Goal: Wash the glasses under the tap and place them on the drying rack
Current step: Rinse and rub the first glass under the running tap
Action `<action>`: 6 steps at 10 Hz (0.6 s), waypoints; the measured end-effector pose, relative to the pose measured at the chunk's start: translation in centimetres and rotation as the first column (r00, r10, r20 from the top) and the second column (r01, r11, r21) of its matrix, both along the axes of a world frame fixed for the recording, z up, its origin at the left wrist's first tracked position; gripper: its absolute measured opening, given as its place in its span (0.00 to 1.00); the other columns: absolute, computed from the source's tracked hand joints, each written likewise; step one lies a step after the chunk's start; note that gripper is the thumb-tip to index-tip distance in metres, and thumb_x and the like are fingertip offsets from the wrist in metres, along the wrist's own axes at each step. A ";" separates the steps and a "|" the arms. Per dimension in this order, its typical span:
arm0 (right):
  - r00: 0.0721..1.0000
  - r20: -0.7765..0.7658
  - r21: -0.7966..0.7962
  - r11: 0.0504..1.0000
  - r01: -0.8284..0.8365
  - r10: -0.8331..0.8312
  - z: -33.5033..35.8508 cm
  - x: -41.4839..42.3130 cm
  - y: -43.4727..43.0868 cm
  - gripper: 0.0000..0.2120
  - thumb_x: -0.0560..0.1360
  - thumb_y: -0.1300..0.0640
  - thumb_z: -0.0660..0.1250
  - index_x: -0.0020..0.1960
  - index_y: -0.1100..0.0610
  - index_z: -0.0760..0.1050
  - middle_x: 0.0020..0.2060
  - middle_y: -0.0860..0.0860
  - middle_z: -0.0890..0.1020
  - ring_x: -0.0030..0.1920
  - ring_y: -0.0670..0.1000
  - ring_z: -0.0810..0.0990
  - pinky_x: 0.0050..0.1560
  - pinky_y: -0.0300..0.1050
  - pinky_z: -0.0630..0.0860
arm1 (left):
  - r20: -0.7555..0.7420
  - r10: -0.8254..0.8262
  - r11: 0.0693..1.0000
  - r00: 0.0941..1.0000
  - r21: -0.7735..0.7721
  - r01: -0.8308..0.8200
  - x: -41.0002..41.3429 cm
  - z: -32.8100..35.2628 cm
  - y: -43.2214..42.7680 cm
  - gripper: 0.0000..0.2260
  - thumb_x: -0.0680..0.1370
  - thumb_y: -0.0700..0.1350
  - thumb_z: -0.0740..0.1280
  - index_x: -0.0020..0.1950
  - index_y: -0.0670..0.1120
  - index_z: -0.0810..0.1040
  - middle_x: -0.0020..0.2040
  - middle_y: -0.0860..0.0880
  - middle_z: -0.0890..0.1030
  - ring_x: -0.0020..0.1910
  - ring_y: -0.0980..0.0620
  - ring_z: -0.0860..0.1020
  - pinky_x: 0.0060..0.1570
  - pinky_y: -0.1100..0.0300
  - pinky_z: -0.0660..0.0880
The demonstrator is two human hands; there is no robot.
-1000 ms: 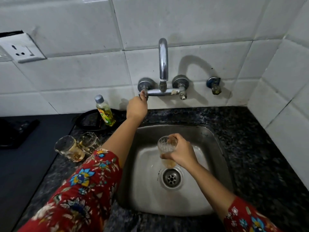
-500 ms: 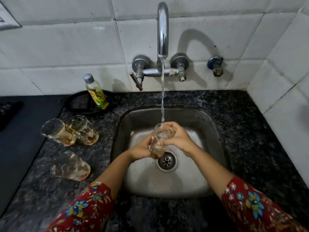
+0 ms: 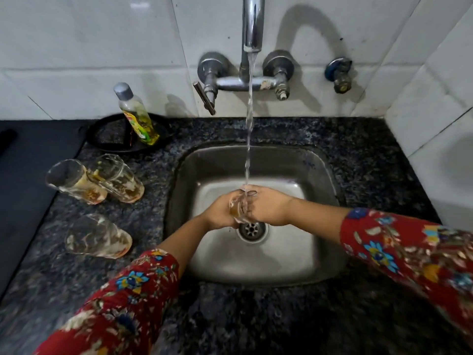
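Water runs from the tap [image 3: 252,24] in a thin stream onto a small clear glass [image 3: 238,207] held over the steel sink [image 3: 256,267], just above the drain [image 3: 252,229]. My left hand [image 3: 218,213] grips the glass from the left and my right hand [image 3: 270,208] grips it from the right; the fingers hide most of it. Three dirty glasses with brown residue lie on the counter to the left: two side by side [image 3: 76,181] [image 3: 120,178] and one nearer me [image 3: 98,237].
A dish soap bottle [image 3: 137,115] leans in a black tray [image 3: 110,139] at the back left. A dark mat [image 3: 28,175] covers the far left. A second small valve [image 3: 339,75] sits on the tiled wall at right. Speckled granite counter [image 3: 371,160] surrounds the sink.
My left hand left the tap handle and joined the right hand on the glass. Water started running. Both hands have lowered the glass closer to the drain under the stream.
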State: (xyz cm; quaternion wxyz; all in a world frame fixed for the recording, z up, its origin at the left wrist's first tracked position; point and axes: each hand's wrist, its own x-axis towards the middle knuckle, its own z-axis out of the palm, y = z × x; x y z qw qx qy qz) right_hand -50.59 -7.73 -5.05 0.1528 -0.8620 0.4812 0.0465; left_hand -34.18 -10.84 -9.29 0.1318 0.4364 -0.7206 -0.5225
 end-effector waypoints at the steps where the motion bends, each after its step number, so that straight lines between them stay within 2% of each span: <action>1: 0.991 -0.093 0.093 0.990 0.101 -0.093 -0.7 2.5 -0.8 0.17 0.76 0.59 0.61 0.64 0.55 0.73 0.64 0.53 0.75 0.67 0.54 0.69 0.66 0.38 0.61 | -0.082 0.202 0.975 0.976 -0.080 -0.209 -0.8 0.1 0.9 0.26 0.63 0.29 0.75 0.59 0.38 0.74 0.51 0.50 0.77 0.47 0.62 0.77 0.44 0.79 0.70; 2: 0.950 -0.232 0.055 0.972 0.229 -0.210 -0.3 4.5 0.0 0.19 0.77 0.58 0.53 0.66 0.52 0.70 0.68 0.50 0.71 0.73 0.52 0.60 0.76 0.51 0.44 | -0.169 0.272 0.946 0.947 -0.132 -0.295 -1.0 -0.8 0.9 0.21 0.63 0.34 0.74 0.55 0.40 0.76 0.50 0.50 0.79 0.46 0.72 0.77 0.46 0.78 0.70; 3: 0.468 -0.849 0.046 0.918 -0.394 0.244 -2.3 2.4 0.6 0.19 0.80 0.62 0.50 0.69 0.62 0.67 0.65 0.60 0.74 0.71 0.56 0.66 0.76 0.52 0.45 | -0.164 0.250 0.958 0.954 -0.101 -0.268 -0.3 -1.2 0.8 0.26 0.62 0.29 0.76 0.58 0.37 0.75 0.50 0.53 0.78 0.47 0.75 0.76 0.46 0.78 0.70; 4: 0.719 -0.679 -0.122 0.942 -0.312 0.150 -1.8 -0.7 0.8 0.18 0.72 0.68 0.62 0.62 0.64 0.72 0.51 0.64 0.81 0.53 0.63 0.81 0.54 0.57 0.78 | -0.157 0.172 0.980 0.972 -0.074 -0.185 0.3 -1.0 0.6 0.27 0.62 0.24 0.74 0.59 0.35 0.73 0.51 0.51 0.78 0.46 0.72 0.77 0.46 0.76 0.72; 5: 0.810 -0.317 -0.086 0.836 -0.543 0.493 1.8 0.4 0.1 0.16 0.69 0.71 0.68 0.56 0.67 0.77 0.52 0.63 0.82 0.52 0.63 0.81 0.52 0.57 0.79 | -0.070 0.048 0.997 0.996 -0.050 -0.052 -0.4 -0.6 0.9 0.27 0.64 0.25 0.72 0.60 0.40 0.73 0.48 0.53 0.76 0.43 0.69 0.77 0.43 0.78 0.70; 6: 0.837 -0.403 0.049 0.922 -0.385 0.371 2.5 2.8 -0.6 0.16 0.76 0.61 0.63 0.63 0.60 0.74 0.61 0.57 0.77 0.63 0.59 0.74 0.62 0.50 0.71 | -0.117 0.197 0.978 0.974 -0.049 -0.203 -1.1 -1.1 1.5 0.25 0.66 0.29 0.75 0.59 0.44 0.73 0.50 0.57 0.77 0.45 0.65 0.77 0.45 0.74 0.73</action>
